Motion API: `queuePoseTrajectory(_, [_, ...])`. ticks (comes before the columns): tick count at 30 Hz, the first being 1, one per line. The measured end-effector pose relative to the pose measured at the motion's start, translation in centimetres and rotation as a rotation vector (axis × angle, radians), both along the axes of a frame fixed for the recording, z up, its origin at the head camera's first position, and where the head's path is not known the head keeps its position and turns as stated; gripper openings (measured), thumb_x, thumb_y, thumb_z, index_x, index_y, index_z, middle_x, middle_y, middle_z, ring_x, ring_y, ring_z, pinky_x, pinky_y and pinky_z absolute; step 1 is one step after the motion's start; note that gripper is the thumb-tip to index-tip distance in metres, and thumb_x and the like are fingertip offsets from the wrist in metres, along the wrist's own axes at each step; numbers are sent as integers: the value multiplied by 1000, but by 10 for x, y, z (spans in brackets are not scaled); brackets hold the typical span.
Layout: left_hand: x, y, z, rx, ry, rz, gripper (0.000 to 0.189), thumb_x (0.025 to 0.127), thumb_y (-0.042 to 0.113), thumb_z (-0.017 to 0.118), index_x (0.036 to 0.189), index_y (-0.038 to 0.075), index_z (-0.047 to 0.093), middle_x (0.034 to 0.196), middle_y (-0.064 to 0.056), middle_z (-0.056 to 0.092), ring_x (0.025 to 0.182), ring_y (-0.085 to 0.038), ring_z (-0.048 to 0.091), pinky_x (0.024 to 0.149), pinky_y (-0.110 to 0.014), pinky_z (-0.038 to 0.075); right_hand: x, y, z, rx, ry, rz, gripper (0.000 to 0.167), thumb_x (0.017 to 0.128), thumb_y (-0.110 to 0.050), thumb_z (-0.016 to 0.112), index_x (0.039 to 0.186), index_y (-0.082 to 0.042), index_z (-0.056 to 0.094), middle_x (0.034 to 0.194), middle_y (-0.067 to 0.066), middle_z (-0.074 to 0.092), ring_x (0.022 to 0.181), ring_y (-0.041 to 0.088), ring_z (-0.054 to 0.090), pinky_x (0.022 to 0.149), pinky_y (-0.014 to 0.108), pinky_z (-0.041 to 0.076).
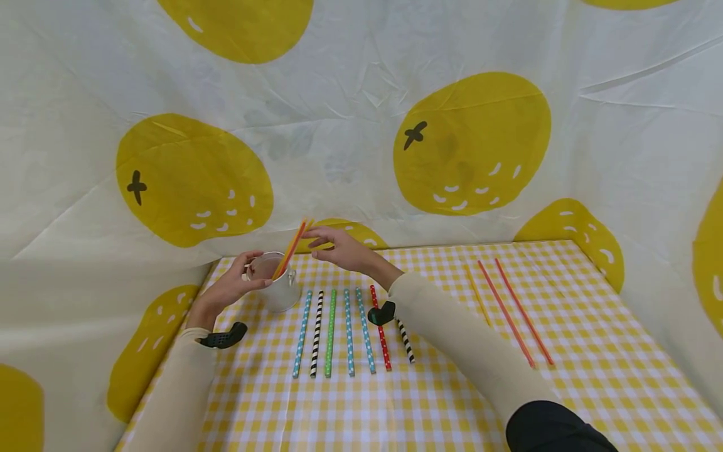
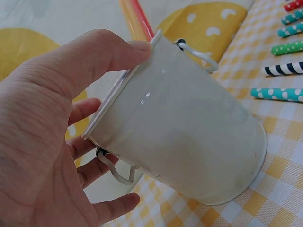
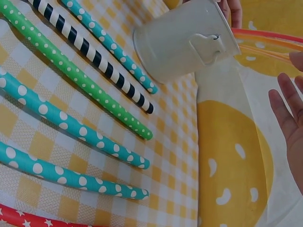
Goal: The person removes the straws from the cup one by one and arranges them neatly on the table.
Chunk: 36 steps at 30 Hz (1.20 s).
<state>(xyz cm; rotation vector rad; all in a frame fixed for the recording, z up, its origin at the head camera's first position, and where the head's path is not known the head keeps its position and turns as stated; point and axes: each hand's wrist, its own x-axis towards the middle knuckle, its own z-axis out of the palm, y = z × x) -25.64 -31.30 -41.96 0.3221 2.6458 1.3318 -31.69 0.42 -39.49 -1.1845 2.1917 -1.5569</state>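
My left hand [image 1: 240,281] grips the rim of a small white metal bucket [image 2: 184,123], its thumb over the near edge and the other fingers round the far side. The bucket stands on the checked cloth with small looped handles at its sides. Thin orange and red plastic straws [image 1: 290,251] lean out of it; their lower ends are hidden inside. My right hand [image 1: 342,249] is beside their upper part, fingers extended and spread. Its fingertips are at the straws in the head view, and whether they touch is hard to tell.
Patterned paper straws [image 1: 348,333] lie in a row before the bucket: blue dotted, black-and-white striped, green dotted and red. The right forearm passes over the row's end. Farther right lie two red plastic straws [image 1: 522,311] and a yellow one [image 1: 477,295]. A fruit-print cloth hangs behind the table.
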Motion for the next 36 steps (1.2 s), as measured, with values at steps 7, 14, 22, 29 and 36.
queuePoseTrajectory(7, [0,2,1,4,0,-2,80,98,31,70,158,11,22,141,-20,26,121,-37,29,89,-51,33,3,-2,1,35,-18,0,47,103,-5,58,149,-11,52,151,6,49,134,27,53,99,35,51])
queuePoseTrajectory(14, [0,3,2,-4,1,-5,80,99,28,69,159,10,20,140,-20,26,120,-37,29,89,-51,34,1,3,5,63,41,-11,42,103,-4,58,144,-10,58,147,8,54,130,24,55,99,35,51])
queuePoseTrajectory(22, [0,1,2,-15,9,4,79,99,29,69,159,10,20,141,-20,26,123,-38,30,90,-50,34,1,16,11,10,82,-33,37,102,-5,59,139,-9,62,141,4,58,128,27,56,102,38,49])
queuePoseTrajectory(29, [2,2,2,-19,16,0,81,98,30,69,159,9,20,140,-20,27,124,-38,29,90,-51,34,-1,27,15,-73,107,-64,37,103,-1,55,138,-9,63,141,3,59,125,31,57,102,41,49])
queuePoseTrajectory(36, [3,2,2,-23,26,-1,81,98,33,70,159,10,22,134,-20,29,123,-39,30,89,-51,34,2,41,24,-121,126,-132,37,103,-2,56,137,-14,64,139,3,60,123,27,59,101,39,50])
